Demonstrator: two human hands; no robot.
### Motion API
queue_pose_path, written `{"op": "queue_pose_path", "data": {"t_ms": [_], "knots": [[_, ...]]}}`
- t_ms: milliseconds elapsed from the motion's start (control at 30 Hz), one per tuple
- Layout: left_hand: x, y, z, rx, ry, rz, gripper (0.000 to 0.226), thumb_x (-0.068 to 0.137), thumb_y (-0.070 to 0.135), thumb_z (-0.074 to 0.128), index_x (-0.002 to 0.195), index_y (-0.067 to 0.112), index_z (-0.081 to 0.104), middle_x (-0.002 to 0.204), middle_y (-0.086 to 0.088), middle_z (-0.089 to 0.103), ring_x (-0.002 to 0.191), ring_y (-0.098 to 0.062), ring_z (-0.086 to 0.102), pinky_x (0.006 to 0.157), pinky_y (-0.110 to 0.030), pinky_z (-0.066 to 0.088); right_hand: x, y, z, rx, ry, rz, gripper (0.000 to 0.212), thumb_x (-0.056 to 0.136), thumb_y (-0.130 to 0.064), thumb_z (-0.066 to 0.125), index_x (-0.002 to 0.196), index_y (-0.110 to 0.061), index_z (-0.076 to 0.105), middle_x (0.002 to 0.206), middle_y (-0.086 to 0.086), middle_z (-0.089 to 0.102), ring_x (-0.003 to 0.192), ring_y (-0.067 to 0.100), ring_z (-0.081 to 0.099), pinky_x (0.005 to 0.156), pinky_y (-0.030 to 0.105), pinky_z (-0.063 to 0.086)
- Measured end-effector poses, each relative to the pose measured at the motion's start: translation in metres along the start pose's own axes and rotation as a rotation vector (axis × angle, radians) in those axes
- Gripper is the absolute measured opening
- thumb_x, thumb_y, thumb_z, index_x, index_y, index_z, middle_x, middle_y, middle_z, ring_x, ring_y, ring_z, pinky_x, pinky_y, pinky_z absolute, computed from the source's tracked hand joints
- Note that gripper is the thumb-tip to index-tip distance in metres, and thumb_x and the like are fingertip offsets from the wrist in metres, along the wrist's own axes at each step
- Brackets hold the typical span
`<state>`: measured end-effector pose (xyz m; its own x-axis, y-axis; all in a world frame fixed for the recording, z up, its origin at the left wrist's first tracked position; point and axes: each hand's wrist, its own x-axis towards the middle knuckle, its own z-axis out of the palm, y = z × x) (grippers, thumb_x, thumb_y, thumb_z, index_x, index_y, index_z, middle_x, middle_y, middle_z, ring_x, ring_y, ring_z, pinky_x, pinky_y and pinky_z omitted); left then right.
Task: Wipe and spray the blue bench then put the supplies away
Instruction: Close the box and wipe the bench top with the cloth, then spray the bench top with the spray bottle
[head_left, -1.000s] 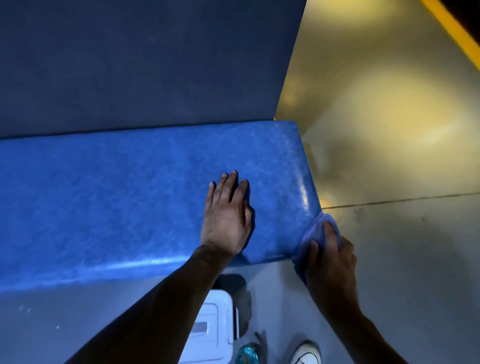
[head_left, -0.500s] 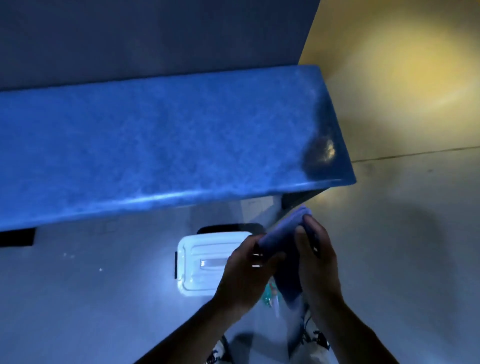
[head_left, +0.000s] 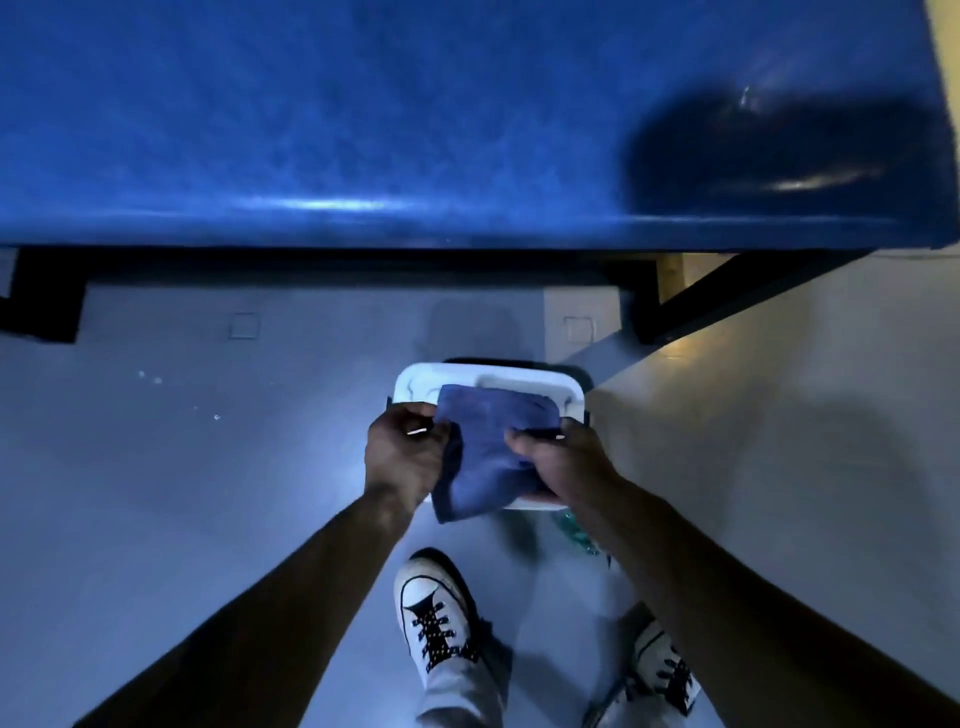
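The blue bench (head_left: 363, 130) fills the top of the view, with a dark shadow on its right end. Below it on the floor stands a white lidded box (head_left: 519, 382). A blue cloth (head_left: 488, 452) is spread above the box, gripped at its left edge by my left hand (head_left: 402, 457) and at its right side by my right hand (head_left: 558, 465). The cloth's lower part hangs folded between the hands. A teal spray bottle (head_left: 574, 530) shows partly on the floor under my right forearm.
The bench's black frame legs (head_left: 675, 306) stand on the grey floor behind the box, and another leg (head_left: 41, 296) is at far left. My two white sneakers (head_left: 434, 608) are on the floor just below the box.
My left hand came off the bench top and my right hand left its corner. Both hands took the cloth and lowered it over the white box as my view tilted down.
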<state>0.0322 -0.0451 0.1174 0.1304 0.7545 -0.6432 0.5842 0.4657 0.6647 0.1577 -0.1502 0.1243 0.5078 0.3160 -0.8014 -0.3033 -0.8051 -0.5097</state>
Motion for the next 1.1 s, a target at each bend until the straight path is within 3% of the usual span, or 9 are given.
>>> {"op": "queue_pose_path", "data": {"t_ms": [67, 167, 267, 433, 533, 633, 800, 967, 1100], "knots": [[0.027, -0.020, 0.008, 0.067, -0.011, -0.040, 0.014, 0.080, 0.006, 0.077, 0.094, 0.006, 0.074, 0.088, -0.004, 0.074, 0.085, -0.024, 0.069, 0.076, -0.024, 0.055, 0.029, 0.013, 0.015, 0.018, -0.059, 0.049, 0.030, 0.091, -0.022, 0.072, 0.116, -0.006, 0.069, 0.107, 0.015, 0.071, 0.098, 0.031, 0.069, 0.058, 0.023, 0.059], [0.048, -0.048, 0.016, 0.164, -0.042, -0.043, 0.015, 0.080, 0.012, 0.079, 0.094, 0.010, 0.077, 0.091, -0.004, 0.078, 0.092, -0.026, 0.072, 0.085, -0.028, 0.059, 0.056, 0.035, 0.030, -0.094, -0.038, 0.043, 0.038, 0.084, -0.031, 0.076, 0.113, -0.007, 0.072, 0.103, 0.014, 0.073, 0.101, 0.032, 0.071, 0.082, 0.035, 0.059], [0.049, -0.065, 0.019, 0.103, -0.063, -0.049, 0.011, 0.092, 0.003, 0.064, 0.100, 0.002, 0.071, 0.075, 0.006, 0.073, 0.088, -0.014, 0.068, 0.065, -0.010, 0.055, 0.073, 0.060, 0.038, -0.134, 0.004, -0.002, 0.069, 0.055, -0.053, 0.073, 0.112, -0.014, 0.072, 0.101, 0.016, 0.076, 0.096, 0.037, 0.073, 0.080, 0.048, 0.063], [0.031, -0.075, 0.018, 0.260, 0.030, 0.109, 0.024, 0.089, 0.014, 0.072, 0.112, 0.013, 0.072, 0.108, 0.002, 0.070, 0.096, -0.014, 0.066, 0.093, -0.027, 0.052, 0.062, 0.068, 0.025, -0.065, 0.012, -0.007, 0.063, 0.057, -0.057, 0.067, 0.105, -0.015, 0.068, 0.098, 0.012, 0.072, 0.092, 0.034, 0.073, 0.078, 0.052, 0.062], [0.008, -0.070, 0.021, 0.259, 0.100, 0.253, 0.016, 0.089, 0.009, 0.068, 0.104, 0.015, 0.070, 0.104, 0.006, 0.067, 0.092, -0.015, 0.067, 0.089, -0.025, 0.053, 0.049, 0.072, -0.010, -0.066, 0.137, 0.017, 0.032, 0.068, -0.046, 0.071, 0.088, -0.022, 0.067, 0.090, 0.007, 0.074, 0.085, 0.031, 0.074, 0.077, 0.051, 0.063], [-0.031, -0.068, 0.040, 0.122, -0.123, 0.234, 0.023, 0.087, -0.003, 0.060, 0.083, 0.019, 0.067, 0.071, 0.017, 0.071, 0.070, -0.004, 0.066, 0.072, -0.017, 0.048, 0.036, 0.089, -0.064, -0.122, 0.229, 0.026, 0.013, 0.079, -0.028, 0.070, 0.068, -0.022, 0.072, 0.068, 0.009, 0.074, 0.069, 0.033, 0.075, 0.067, 0.048, 0.063], [-0.084, -0.106, 0.103, 0.312, -0.312, 0.138, 0.009, 0.089, 0.012, 0.066, 0.093, 0.017, 0.071, 0.077, 0.009, 0.069, 0.072, -0.013, 0.064, 0.065, -0.021, 0.050, 0.023, 0.142, -0.119, -0.041, 0.177, 0.211, 0.011, 0.095, -0.003, 0.060, 0.090, 0.002, 0.070, 0.070, 0.012, 0.066, 0.057, 0.019, 0.058, 0.046, 0.022, 0.046], [-0.107, -0.138, 0.180, 0.401, -0.259, 0.075, 0.034, 0.082, 0.043, 0.076, 0.107, 0.021, 0.067, 0.104, 0.002, 0.068, 0.095, -0.018, 0.066, 0.089, -0.033, 0.054, 0.045, 0.197, -0.117, -0.296, 0.010, 0.104, 0.017, 0.095, -0.007, 0.059, 0.097, -0.018, 0.072, 0.102, 0.011, 0.076, 0.090, 0.024, 0.072, 0.086, 0.043, 0.061], [-0.101, -0.149, 0.216, 0.498, -0.159, 0.093, 0.040, 0.086, 0.045, 0.070, 0.118, 0.022, 0.063, 0.111, 0.000, 0.060, 0.098, -0.021, 0.063, 0.082, -0.031, 0.049, 0.068, 0.219, -0.106, -0.401, -0.044, 0.008, 0.028, 0.092, -0.009, 0.060, 0.090, -0.037, 0.062, 0.103, 0.002, 0.075, 0.090, 0.019, 0.073, 0.086, 0.044, 0.061]]}}
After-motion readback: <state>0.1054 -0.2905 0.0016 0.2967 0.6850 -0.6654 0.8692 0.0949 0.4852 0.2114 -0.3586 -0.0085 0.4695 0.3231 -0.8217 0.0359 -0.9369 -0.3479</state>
